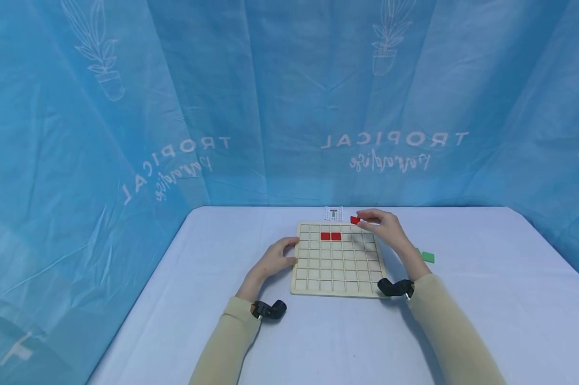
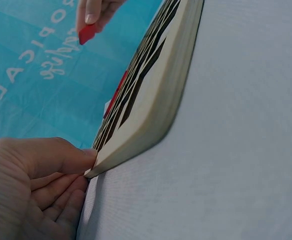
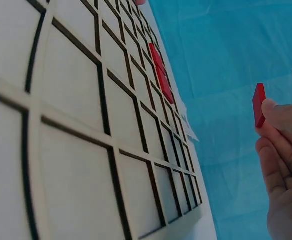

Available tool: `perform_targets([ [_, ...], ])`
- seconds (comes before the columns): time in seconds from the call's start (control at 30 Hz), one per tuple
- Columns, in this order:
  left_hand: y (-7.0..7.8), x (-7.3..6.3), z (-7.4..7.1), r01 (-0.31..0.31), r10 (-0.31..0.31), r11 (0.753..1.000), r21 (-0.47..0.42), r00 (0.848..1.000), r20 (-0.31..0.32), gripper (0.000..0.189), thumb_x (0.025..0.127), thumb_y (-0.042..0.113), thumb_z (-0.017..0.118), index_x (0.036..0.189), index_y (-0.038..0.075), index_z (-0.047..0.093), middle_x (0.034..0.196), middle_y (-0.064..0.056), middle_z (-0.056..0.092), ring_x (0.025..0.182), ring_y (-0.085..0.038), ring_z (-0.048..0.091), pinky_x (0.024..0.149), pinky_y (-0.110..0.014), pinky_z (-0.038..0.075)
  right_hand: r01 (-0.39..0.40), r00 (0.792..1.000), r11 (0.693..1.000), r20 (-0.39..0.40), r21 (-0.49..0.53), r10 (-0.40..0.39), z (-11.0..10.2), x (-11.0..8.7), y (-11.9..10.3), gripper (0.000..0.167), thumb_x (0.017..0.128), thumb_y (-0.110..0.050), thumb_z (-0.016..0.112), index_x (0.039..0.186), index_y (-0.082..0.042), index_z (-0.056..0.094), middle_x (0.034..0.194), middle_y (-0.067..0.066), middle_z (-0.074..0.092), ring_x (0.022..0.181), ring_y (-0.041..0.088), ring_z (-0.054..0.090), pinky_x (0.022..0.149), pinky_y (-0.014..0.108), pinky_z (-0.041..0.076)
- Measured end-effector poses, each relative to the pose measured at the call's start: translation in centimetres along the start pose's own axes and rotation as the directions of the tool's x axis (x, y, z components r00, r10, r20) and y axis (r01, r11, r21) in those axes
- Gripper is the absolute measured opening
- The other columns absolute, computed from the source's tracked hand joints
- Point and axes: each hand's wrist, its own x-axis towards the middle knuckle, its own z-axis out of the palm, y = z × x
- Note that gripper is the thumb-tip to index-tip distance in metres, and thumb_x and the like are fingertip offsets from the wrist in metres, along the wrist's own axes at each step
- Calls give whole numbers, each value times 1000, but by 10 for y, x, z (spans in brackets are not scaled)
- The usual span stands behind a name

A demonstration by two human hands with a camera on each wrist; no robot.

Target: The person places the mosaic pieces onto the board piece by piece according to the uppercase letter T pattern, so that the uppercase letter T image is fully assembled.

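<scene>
A pale wooden grid board (image 1: pixel 337 293) lies on the white table. Two red square tiles (image 1: pixel 336 236) sit side by side in cells of its second row from the back. My left hand (image 1: pixel 273 258) holds the board's left edge, its thumb (image 2: pixel 78 159) at the rim and the other fingers bent against the side. Above the board's back right part, my right hand (image 1: pixel 384 227) pinches another red tile (image 3: pixel 259 106) between thumb and fingertips, clear of the grid.
Behind the board lies a small printed card (image 1: pixel 333 214) with a grid pattern. Green tiles (image 1: pixel 428 257) rest on the table to the right, one partly hidden by the right wrist. A blue curtain (image 1: pixel 289 107) with white print hangs behind and beside the table.
</scene>
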Motion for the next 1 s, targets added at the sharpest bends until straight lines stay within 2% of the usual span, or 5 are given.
perform_targets([
  [0.27,-2,-2,0,-19,19,999,-27,1000,0,58,83,-1,63,138,0,44,139,-15,45,131,-28,39,110,-38,31,1,999,998,52,69,-5,11,2,5,41,88,-20,68,124,-1,60,119,13,62,106,28,58,91,44,50],
  [0.53,-2,-1,-1,-31,31,999,-34,1000,-5,58,83,-2,63,138,0,44,139,-15,45,131,-28,39,110,-36,31,24,999,1000,24,3,-24,20,0,11,37,89,-18,67,122,-5,62,116,11,64,108,29,58,92,46,48],
  [0.87,1,-2,-1,-27,27,999,-31,1000,-8,59,82,-2,63,138,0,44,139,-15,45,131,-27,38,110,-36,31,-19,997,1000,80,5,19,27,-2,26,34,87,-20,69,118,-7,66,114,10,65,101,25,61,89,43,50],
  [1.0,2,-3,-1,-19,19,999,-36,1000,-9,60,82,-3,63,138,0,44,140,-15,45,132,-28,38,110,-36,31,10,996,1000,94,-27,-7,29,-1,30,35,86,-20,71,117,-6,66,112,9,66,100,24,61,89,43,50],
])
